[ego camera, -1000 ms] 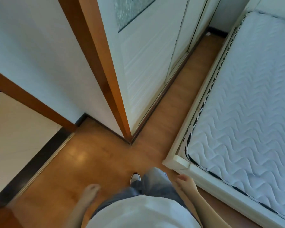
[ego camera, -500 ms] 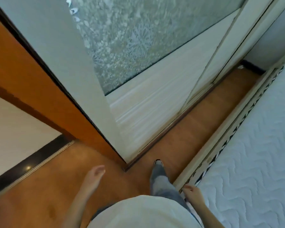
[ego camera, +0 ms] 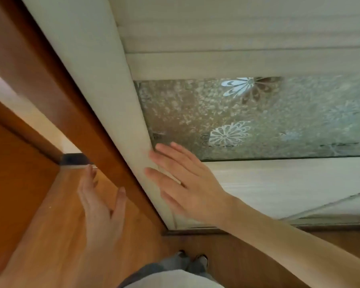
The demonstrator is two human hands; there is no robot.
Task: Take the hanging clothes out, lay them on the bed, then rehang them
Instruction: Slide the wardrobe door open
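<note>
Wooden floor [ego camera: 56, 235] below; right hand [ego camera: 187, 183] flat against wardrobe door [ego camera: 279, 183] edge.

two bare hands: the left hand [ego camera: 100, 206] at lower left of the frame, the right hand [ego camera: 187, 183] near the centre. one pale wardrobe door [ego camera: 279, 183], holding one frosted glass panel [ego camera: 195, 113]. two clear flower patterns [ego camera: 229, 135] on the glass; fainter ones at far right are too blurred to count. two shoes [ego camera: 202, 260] at bottom centre.

Matt pale wood-grain wardrobe door [ego camera: 258, 183] with frosted floral glass panel [ego camera: 258, 121]; glossy wooden floor [ego camera: 56, 215].
</note>
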